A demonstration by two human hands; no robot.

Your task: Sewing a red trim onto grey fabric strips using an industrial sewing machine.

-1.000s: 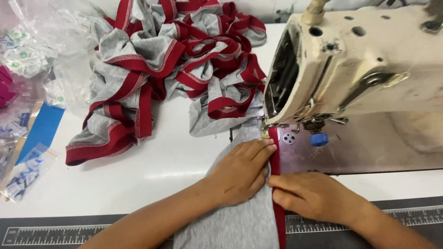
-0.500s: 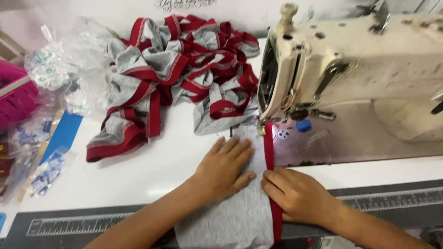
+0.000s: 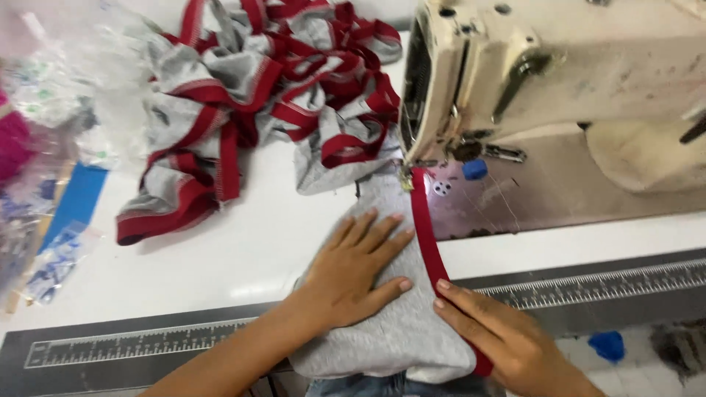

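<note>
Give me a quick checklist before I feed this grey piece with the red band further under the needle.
1. Left hand flat on the grey fabric: ok.
2. Right hand fingertips on the red band, by its edge: ok.
3. Band runs straight up to the presser foot: ok.
4. Fingers well back from the needle: ok.
5. Finished pile off the feed path: not ok, its edge touches the piece behind the foot.
6. Thread seated: cannot tell.

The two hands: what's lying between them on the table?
In the head view, grey fabric edged by a red band lies between the left hand and right hand.
</note>
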